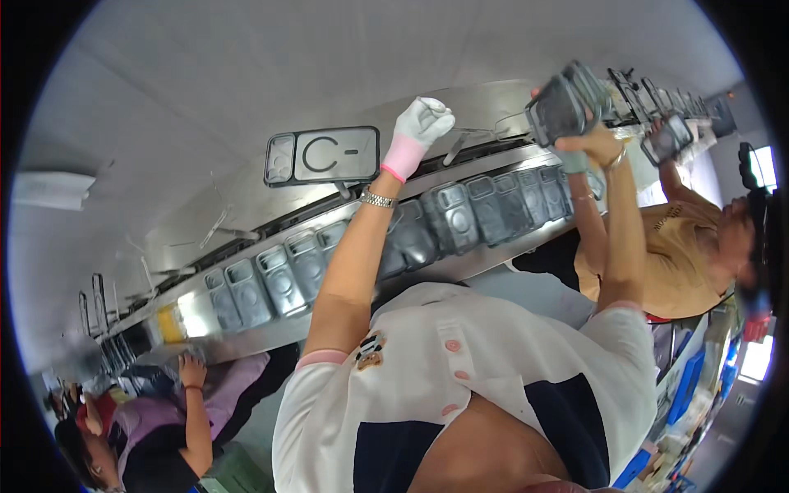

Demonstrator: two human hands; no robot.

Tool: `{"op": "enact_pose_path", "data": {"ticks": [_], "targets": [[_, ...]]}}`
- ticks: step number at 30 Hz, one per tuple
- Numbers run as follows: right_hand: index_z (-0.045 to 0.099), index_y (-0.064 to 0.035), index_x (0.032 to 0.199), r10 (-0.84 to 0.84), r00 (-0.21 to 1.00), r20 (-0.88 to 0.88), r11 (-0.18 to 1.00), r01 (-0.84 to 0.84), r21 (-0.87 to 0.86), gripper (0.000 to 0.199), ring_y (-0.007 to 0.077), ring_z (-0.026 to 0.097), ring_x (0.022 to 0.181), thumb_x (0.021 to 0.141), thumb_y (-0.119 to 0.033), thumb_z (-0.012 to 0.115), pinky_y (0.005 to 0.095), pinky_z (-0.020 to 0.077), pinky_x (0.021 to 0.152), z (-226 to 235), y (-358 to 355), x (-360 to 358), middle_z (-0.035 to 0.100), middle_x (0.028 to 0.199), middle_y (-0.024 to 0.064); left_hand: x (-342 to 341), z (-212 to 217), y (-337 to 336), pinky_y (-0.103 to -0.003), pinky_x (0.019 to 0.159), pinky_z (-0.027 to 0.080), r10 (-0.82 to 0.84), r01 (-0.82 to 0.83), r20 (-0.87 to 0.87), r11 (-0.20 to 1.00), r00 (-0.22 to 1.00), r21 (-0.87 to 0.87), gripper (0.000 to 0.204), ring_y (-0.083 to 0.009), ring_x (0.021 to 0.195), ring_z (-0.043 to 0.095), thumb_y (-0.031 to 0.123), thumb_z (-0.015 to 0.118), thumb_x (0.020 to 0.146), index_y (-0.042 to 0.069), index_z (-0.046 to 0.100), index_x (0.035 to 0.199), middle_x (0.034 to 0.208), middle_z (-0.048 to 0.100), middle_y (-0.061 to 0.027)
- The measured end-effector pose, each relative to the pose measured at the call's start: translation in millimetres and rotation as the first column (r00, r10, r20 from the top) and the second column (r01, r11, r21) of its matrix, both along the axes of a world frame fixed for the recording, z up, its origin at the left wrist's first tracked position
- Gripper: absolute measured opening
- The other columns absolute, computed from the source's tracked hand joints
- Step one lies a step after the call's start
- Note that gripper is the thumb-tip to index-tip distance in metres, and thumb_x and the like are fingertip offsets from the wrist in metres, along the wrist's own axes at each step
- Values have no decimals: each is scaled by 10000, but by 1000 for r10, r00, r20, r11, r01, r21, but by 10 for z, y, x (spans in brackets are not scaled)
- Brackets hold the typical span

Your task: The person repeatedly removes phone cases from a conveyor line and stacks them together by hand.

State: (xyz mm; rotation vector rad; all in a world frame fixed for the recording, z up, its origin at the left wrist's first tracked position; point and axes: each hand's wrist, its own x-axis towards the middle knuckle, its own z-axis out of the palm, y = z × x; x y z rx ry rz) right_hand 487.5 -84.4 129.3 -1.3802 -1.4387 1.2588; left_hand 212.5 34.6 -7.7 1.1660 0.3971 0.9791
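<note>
My left hand (422, 125), in a white and pink glove, is raised over the metal line with its fingers curled in. Nothing shows between them. Beside its wrist, a clear phone case (337, 156) with a dark frame and a ring mark sits on a holder. My bare right hand (602, 146) grips a stack of dark-edged phone cases (567, 105) up at the right; the stack is slightly blurred. Below my arms, a row of phone cases in clear bags (283, 279) lies along the metal ledge.
Wire holders (218, 226) stand along the line. At the right, a person in a tan top (674, 263) holds a phone case (667, 141), with an arm close to mine. Another person (164, 419) works at the lower left. Dark-framed cases (637, 94) stand at the far right.
</note>
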Motion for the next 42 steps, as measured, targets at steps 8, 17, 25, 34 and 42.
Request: {"op": "enact_pose_path", "data": {"ticks": [8,17,25,34,42], "targets": [[451,-50,1330,-153,666,730,937,-137,322,881,317,470,1203,547,-197,828,406,326,1070,-29,342,8,509,1277,162,1072,132,-49,-242,764,495,-184,211,-352,977,918,39,304,-133,935,620,107,701,838,41,560,1099,1065,625,-100],[395,6,1368,-172,449,877,932,-214,293,965,364,489,1194,577,-305,851,427,375,1025,-527,534,1998,510,1286,204,2104,-706,-751,-394,661,512,446,-100,-386,748,808,656,250,-297,745,648,194,623,751,4,695,897,805,647,-161],[419,-7,1368,-167,942,293,959,87,269,830,225,496,1208,713,-360,785,353,355,1036,92,95,237,538,1276,122,-1703,-282,-1359,-311,836,510,307,-443,-466,870,830,-216,699,-149,894,617,128,742,809,0,363,1382,1130,580,-108],[344,-94,1405,238,971,33,885,-230,404,894,197,426,1265,696,-355,823,365,343,1065,-212,577,-1725,468,1378,62,-1851,-36,-385,-257,881,461,805,-830,-233,558,545,-14,521,-108,948,560,8,531,898,-16,367,1392,980,550,-51],[405,-122,1379,256,964,76,919,-267,291,833,186,430,1267,680,-229,846,353,348,1074,-334,447,-1129,500,1360,32,-1277,-147,-133,-270,865,476,386,-356,-232,921,893,162,297,-133,919,585,25,574,899,30,507,1188,992,616,-70]]}}
